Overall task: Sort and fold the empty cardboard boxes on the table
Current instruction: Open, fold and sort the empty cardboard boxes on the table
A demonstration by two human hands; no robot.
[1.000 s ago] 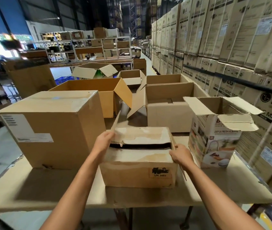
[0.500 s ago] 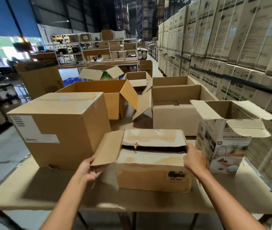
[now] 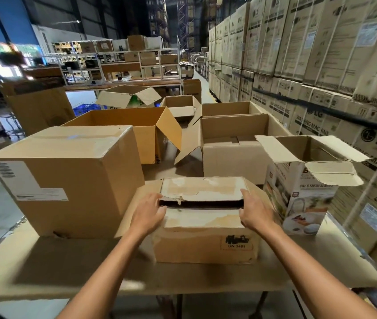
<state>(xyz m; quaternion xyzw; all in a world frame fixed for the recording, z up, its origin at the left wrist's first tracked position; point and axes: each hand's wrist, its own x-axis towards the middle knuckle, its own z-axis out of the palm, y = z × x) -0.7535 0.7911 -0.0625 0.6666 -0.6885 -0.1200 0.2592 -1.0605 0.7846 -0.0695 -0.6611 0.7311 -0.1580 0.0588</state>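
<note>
A small brown box (image 3: 206, 245) marked "UN 3481" stands near the table's front edge, its two torn top flaps nearly closed with a dark gap between them. My left hand (image 3: 148, 212) rests on the left end of the top, fingers at the gap. At the right end, my right hand (image 3: 255, 212) has its fingers curled over the near flap's edge. The box's left side flap (image 3: 134, 203) hangs outward under my left hand.
A large closed box (image 3: 67, 178) stands to the left. A printed white box (image 3: 302, 194) with open flaps stands to the right. Behind are several open brown boxes (image 3: 233, 146). The table (image 3: 67, 272) has cardboard on top. Stacked cartons (image 3: 321, 54) wall the right side.
My left hand let go of the left side flap and moved up onto the box's top at the gap. My right hand shifted onto the top's right end.
</note>
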